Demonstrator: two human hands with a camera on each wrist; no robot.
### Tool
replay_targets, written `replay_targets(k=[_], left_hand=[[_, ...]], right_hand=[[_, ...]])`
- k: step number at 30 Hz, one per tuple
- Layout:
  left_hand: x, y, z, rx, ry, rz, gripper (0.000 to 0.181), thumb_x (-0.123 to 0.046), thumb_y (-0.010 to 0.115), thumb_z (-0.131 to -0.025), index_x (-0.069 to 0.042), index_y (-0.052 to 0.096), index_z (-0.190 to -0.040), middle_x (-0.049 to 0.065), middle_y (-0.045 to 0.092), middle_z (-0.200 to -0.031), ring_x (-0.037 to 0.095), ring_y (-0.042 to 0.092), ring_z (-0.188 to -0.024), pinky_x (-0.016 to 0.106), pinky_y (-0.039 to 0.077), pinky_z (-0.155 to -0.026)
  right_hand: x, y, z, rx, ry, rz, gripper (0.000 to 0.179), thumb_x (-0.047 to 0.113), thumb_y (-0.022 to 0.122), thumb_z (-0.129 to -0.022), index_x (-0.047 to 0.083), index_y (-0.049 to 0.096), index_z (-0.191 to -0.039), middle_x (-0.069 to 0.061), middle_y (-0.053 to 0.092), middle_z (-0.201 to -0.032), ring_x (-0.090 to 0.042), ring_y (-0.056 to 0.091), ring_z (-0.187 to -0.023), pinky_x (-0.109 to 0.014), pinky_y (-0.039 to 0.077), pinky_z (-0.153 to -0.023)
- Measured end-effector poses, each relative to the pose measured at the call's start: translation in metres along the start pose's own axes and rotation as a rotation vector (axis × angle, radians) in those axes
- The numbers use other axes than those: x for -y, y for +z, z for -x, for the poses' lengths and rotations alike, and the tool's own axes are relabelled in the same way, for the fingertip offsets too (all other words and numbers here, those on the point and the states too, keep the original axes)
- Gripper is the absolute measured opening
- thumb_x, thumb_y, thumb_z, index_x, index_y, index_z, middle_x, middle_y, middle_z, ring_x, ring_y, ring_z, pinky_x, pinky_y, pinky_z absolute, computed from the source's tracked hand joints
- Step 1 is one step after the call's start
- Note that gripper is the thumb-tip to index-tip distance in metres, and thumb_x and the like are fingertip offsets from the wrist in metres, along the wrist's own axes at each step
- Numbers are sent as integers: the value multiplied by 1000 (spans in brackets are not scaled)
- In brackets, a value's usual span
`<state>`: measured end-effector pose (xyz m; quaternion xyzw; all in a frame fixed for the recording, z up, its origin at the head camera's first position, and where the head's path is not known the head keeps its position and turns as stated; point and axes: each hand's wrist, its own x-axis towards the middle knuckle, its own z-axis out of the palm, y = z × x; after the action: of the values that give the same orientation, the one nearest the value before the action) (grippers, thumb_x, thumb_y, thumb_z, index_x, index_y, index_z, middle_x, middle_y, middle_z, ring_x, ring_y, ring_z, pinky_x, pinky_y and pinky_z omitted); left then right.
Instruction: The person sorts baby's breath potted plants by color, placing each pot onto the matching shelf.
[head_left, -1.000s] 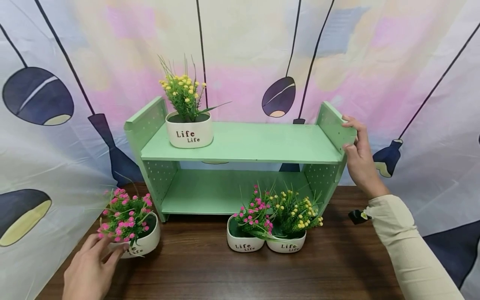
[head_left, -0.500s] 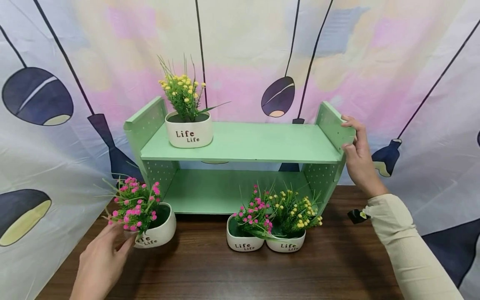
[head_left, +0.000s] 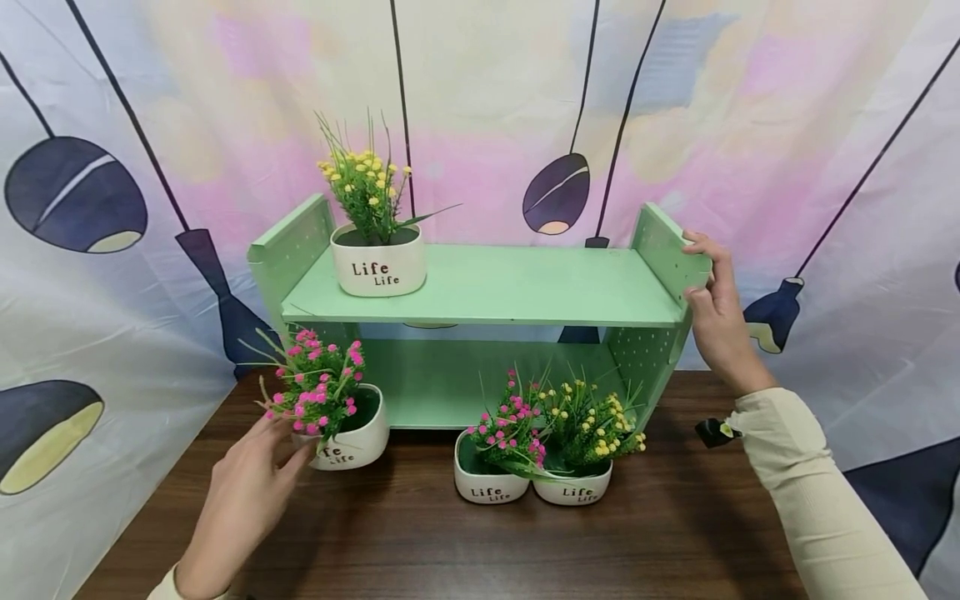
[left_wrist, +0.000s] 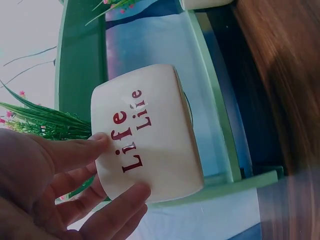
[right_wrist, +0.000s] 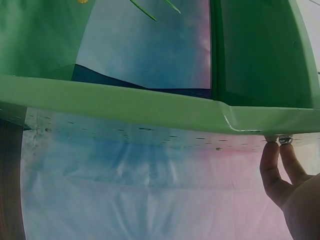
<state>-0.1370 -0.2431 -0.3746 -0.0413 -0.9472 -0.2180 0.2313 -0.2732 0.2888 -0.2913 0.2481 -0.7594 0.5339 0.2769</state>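
At the lower left of the head view, the left hand (head_left: 251, 492) grasps a white pot with pink flowers (head_left: 352, 433). The fingers (left_wrist: 75, 152) curl around the side of this pot (left_wrist: 147, 140), next to the red word "Life". The pot is tilted and seems lifted above the wooden table (head_left: 450, 542), in front of the lower left corner of the green shelf (head_left: 487, 287).

In the upper left part of the shelf, 1 pot with yellow flowers (head_left: 378, 262) stands upright on the top board. In the lower middle of the frame, 2 more white pots stand on the table, touching each other, just in front of the bottom board: the pink one (head_left: 489, 479) on the left and the yellow one (head_left: 576, 483) on the right.

At the right of the frame, the right hand (head_left: 716, 312) grasps the upper edge of the shelf's right side panel. In the right wrist view only 2 fingertips (right_wrist: 272, 150) touch the panel edge (right_wrist: 150, 107).
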Motion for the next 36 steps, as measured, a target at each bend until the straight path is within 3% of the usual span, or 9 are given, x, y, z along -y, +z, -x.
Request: replay_targets(k=[2,7,10,16,22,26,29,36], left_hand=[[-4,2,-3,5,3,10,25,-12,78,-95,3,74,-115,27,68,-127,51,68,-106,71,51,-76],[-11,10,-11,4,9,34,28,-13,78,-95,4,74,-118,20,70,-115,42,70,-93,66,52,-73],[-14,15,-15,18,2,48,31,-14,78,-96,5,73,-119,21,69,-117,42,70,-96,66,52,-76],[-16,27,-24,18,-2,77,24,-12,76,-97,3,75,-115,22,69,-127,48,67,-115,69,52,-84],[-18,35,-32,29,-13,111,21,-12,74,-98,1,77,-114,24,68,-131,49,51,-139,72,47,-99],[-19,41,-36,17,-20,136,14,-13,75,-98,-3,78,-108,16,70,-117,40,67,-114,63,54,-88],[-18,48,-38,4,-17,140,11,-14,76,-98,-5,79,-105,13,69,-111,32,68,-95,57,53,-78],[-14,60,-47,-40,18,127,16,-11,77,-97,0,78,-108,17,70,-112,39,69,-99,61,54,-78]], right_hand=[[0,0,0,-3,-3,5,52,-3,24,-100,2,34,-151,9,25,-171,-26,41,-132,-35,39,-90],[0,0,0,-7,-10,17,51,-3,25,-100,1,34,-151,8,25,-171,-25,41,-132,-35,37,-91],[0,0,0,-9,-10,22,51,-3,25,-101,1,34,-150,9,24,-170,-25,40,-134,-35,36,-92],[0,1,1,-9,-4,10,50,-2,25,-101,2,34,-151,8,24,-171,-26,39,-137,-34,36,-94],[-1,1,0,-12,-10,20,50,-2,25,-101,1,34,-150,8,25,-170,-26,38,-137,-35,34,-94],[1,2,0,-14,-14,17,50,-1,25,-101,1,34,-150,8,25,-170,-26,38,-138,-35,34,-95],[1,2,-1,-15,-14,18,50,-1,25,-101,1,34,-150,8,25,-170,-25,38,-137,-35,34,-96],[0,3,-2,-27,-39,23,48,-3,25,-100,-2,35,-148,4,27,-169,-21,30,-148,-34,26,-96]])
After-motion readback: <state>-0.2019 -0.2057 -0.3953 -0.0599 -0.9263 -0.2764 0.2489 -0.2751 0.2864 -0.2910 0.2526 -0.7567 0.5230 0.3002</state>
